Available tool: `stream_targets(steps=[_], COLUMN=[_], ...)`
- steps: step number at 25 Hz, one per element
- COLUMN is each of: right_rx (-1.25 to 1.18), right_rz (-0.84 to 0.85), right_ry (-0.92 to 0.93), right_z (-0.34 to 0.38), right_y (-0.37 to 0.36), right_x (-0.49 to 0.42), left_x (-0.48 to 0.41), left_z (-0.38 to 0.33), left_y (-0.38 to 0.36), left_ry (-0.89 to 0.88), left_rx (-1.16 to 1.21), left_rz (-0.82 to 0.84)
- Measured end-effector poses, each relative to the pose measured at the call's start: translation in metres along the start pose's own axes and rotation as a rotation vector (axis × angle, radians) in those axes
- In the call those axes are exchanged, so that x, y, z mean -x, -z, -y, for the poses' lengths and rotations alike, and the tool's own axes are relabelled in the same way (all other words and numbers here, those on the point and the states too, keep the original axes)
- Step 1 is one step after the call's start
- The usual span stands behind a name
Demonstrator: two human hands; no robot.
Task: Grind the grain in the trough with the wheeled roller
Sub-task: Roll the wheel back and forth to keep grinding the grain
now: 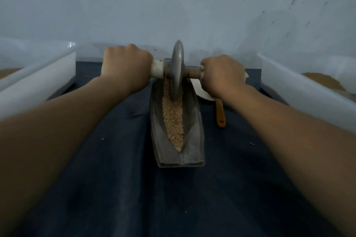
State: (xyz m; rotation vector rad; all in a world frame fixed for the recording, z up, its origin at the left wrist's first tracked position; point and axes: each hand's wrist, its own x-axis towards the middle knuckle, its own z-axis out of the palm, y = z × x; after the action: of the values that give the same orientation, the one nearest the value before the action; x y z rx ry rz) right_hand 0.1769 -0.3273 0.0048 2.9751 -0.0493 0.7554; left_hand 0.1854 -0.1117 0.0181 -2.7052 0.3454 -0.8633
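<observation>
dark cloth point(173, 198) below — left hand point(126, 63), right hand point(221, 73) clench the roller point(177, 69) handles.

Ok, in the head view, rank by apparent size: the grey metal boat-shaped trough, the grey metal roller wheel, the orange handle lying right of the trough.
1. Grey metal boat-shaped trough, largest.
2. Grey metal roller wheel, seen nearly edge-on.
3. Orange handle, smallest, though its far end is hidden.

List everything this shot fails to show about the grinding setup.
Head view:
1. Far end of the grey metal boat-shaped trough: behind the grey metal disc wheel.
2. Axle handle ends: wrapped by the left hand and right hand.
3. Head of the orange-handled tool: under the right wrist.
4. White plastic tubs: cut by both side edges.
</observation>
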Motion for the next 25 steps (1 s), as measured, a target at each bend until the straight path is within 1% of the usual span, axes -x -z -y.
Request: stream_targets(steps=[2, 3, 4, 5, 7, 8, 10, 11, 12, 15, 16, 18, 21, 23, 25], right_rx=[0.007, 0.008, 0.017, 0.025, -0.017, -0.023, 0.023, 0.069, 0.103, 0.101, 0.093, 0.08, 0.043, -0.019, 0.02], right_rz=[-0.012, -0.062, -0.132, -0.188, -0.217, -0.209, -0.165, -0.158, -0.146, -0.041, -0.019, -0.041, -0.189, -0.175, -0.135], right_ry=[0.035, 0.082, 0.14, 0.189, 0.293, 0.309, 0.239, 0.195, 0.149, 0.097, 0.094, 0.136, 0.232, 0.256, 0.186], right_z=[-0.004, -0.01, -0.014, -0.018, -0.028, -0.031, -0.024, -0.017, -0.011, 0.003, 0.003, -0.003, -0.018, -0.028, -0.029], right_y=[0.006, 0.011, 0.019, 0.029, 0.041, 0.041, 0.035, 0.027, 0.019, 0.012, 0.014, 0.019, 0.032, 0.038, 0.03], right_x=[0.017, 0.035, 0.055, 0.075, 0.097, 0.099, 0.084, 0.067, 0.046, -0.002, -0.004, 0.016, 0.068, 0.089, 0.087], left_x=[0.014, 0.031, 0.048, 0.06, 0.066, 0.068, 0.064, 0.055, 0.044, 0.013, 0.012, 0.032, 0.069, 0.075, 0.07], left_z=[0.002, 0.004, 0.009, 0.018, 0.036, 0.037, 0.021, 0.012, 0.007, 0.003, 0.004, 0.005, 0.02, 0.029, 0.023], left_y=[0.008, 0.011, 0.01, 0.01, 0.002, 0.0, -0.007, -0.01, -0.014, -0.02, -0.02, -0.011, 0.009, 0.02, 0.015], left_ry=[-0.054, -0.098, -0.135, -0.168, -0.176, -0.164, -0.109, -0.059, -0.014, 0.076, 0.074, 0.027, -0.139, -0.202, -0.168], left_rx=[-0.017, -0.023, -0.001, 0.04, 0.116, 0.107, 0.058, 0.068, 0.095, 0.112, 0.107, 0.092, 0.036, 0.003, -0.014], left_rz=[-0.03, -0.064, -0.122, -0.143, -0.048, -0.048, -0.133, -0.172, -0.175, -0.049, -0.046, -0.087, -0.22, -0.232, -0.222])
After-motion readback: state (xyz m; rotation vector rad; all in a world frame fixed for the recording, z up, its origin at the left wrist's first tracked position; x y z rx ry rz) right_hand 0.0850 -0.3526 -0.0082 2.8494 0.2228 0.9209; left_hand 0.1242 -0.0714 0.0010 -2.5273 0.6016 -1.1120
